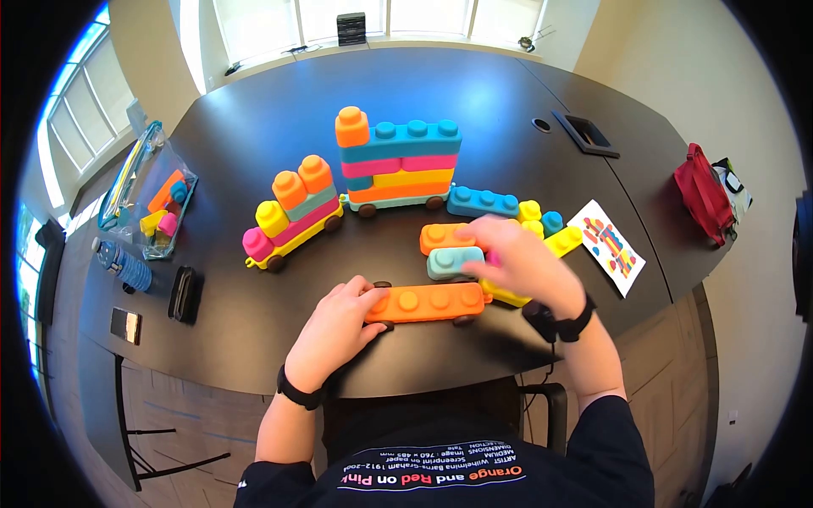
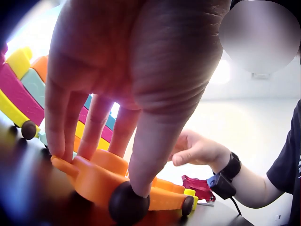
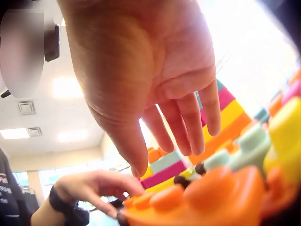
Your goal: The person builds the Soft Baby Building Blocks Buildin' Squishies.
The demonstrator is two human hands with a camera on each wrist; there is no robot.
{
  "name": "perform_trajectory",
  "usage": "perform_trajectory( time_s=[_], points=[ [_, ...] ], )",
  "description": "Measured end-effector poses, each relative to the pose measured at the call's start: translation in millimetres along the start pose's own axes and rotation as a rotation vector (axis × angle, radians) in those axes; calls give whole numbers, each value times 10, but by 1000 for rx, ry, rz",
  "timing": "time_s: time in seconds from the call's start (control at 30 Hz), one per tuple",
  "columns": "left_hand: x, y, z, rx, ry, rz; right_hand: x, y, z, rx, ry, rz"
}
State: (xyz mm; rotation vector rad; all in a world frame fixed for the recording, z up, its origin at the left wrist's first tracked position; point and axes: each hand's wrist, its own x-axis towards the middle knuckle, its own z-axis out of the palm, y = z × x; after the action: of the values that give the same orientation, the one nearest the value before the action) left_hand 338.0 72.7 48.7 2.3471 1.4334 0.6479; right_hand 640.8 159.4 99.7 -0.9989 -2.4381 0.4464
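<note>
Potentially, the long orange plastic base (image 1: pixel 425 301) under our left hand (image 1: pixel 333 326) rolls on its dark wheels (image 2: pixel 128 204) if our grip slackens, or our open, empty right hand (image 1: pixel 521 258), reaching carelessly, nudges the pale-green studded block (image 1: pixel 444 265) beside it.

We reach both forearms forward and inward, the left forearm (image 1: pixel 286 430) and the right forearm (image 1: pixel 598 366) bare below short dark sleeves (image 1: pixel 616 449), with a black band (image 1: pixel 298 391) around our left wrist and another around our right. Our left hand (image 1: pixel 334 326) is low, palm down, its fingers (image 2: pixel 123 132) spread a little and reaching downward on one side while the left thumb (image 2: pixel 157 150) presses in from the other, closing a grip. Our right hand (image 1: pixel 521 258) angles inward, slightly blurred, palm down, its fingers (image 3: pixel 191 123) extended and hanging, the right thumb (image 3: pixel 128 147) well apart from them, nothing held between.
</note>
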Motion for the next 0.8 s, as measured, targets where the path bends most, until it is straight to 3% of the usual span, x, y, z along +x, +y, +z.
perform_trajectory(
  time_s=[0.03, 0.1, 0.27, 0.37, 0.5, 0.63, 0.7, 0.77, 0.8],
  points=[
    [2, 5, 3, -1, 0, -1, -4, 116, -78, -93, 113, -13],
    [13, 11, 1, 14, 2, 8, 19, 377, -281, -149, 145, 56],
    [26, 35, 8, 19, -6, -2, 248, 1225, -410, -329, -21, 229],
    [17, 56, 21, 14, -6, -13, 312, 1449, -288, -479, -110, 284],
    [9, 19, 27, 29, 1, 8, 372, 1447, -299, -437, -195, 343],
    [3, 81, -67, 10, 2, -47, 259, 1254, -485, -373, 60, 295],
    [-22, 42, -139, -3, 105, -71, 144, 1014, -612, -353, 153, 260],
    [-33, 0, -208, 4, 155, -61, -25, 633, -667, -147, 347, 318],
    [-42, 16, -251, -103, 229, -93, -103, 441, -652, -72, 347, 275]
  ],
)
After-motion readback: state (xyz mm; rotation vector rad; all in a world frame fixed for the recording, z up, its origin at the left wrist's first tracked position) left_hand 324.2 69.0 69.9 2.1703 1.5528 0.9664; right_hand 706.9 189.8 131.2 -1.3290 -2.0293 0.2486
